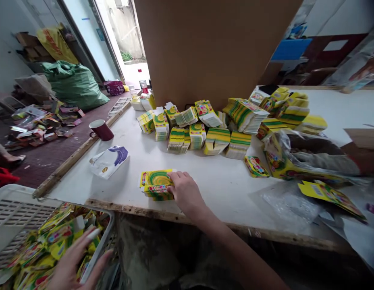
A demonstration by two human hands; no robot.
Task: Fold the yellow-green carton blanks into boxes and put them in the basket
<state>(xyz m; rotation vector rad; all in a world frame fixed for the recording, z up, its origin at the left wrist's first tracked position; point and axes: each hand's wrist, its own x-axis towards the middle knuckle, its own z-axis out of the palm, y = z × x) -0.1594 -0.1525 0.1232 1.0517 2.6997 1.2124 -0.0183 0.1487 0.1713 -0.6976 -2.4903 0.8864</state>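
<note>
My right hand (187,193) grips the right end of a small stack of yellow-green printed cartons (156,181), which lies on the white table close to its front edge. Low on the left, my left hand (78,262) hovers at a white plastic basket (11,197), slightly blurred, thumb and fingers apart. A white wrap covers one of its fingertips. Crumpled yellow printed cartons (54,237) fill the basket. Farther back on the table (138,157) stand several bundles of flattened cartons (196,135) in rows.
A maroon mug (101,130) and a white-and-purple packet (110,161) sit at the table's left. To the right are an opened carton (277,157) and clear plastic film (292,201). A tall brown cardboard panel (211,52) rises behind. Another person's hand (366,68) shows far right.
</note>
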